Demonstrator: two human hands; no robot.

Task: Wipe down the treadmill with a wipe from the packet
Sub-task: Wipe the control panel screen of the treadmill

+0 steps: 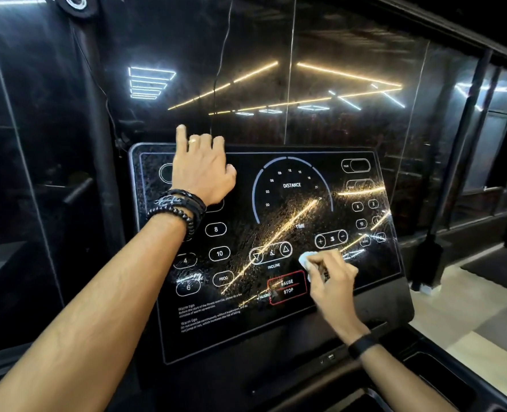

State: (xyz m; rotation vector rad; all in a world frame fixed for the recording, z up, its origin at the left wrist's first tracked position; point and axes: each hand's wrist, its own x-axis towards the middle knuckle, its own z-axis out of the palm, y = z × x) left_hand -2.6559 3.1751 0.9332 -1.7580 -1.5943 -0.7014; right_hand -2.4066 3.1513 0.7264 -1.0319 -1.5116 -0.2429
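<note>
The treadmill's glossy black console panel (246, 319) fills the middle of the view, printed with white buttons, a DISTANCE dial and a red PAUSE/STOP box. My right hand (331, 278) grips a small bunched white wipe (305, 259) and presses it on the panel just right of the INCLINE buttons, above PAUSE/STOP. My left hand (203, 171) grips the panel's upper left edge, its fingers curled over the top rim and its little finger raised. The glass looks wet and streaky around the dial. No packet is in view.
A dark reflective wall (276, 55) stands right behind the console and mirrors ceiling light strips. A black post (454, 173) rises at the right, with pale floor (469, 307) and a dark mat beyond it. The treadmill's black tray recess (424, 367) lies below the panel.
</note>
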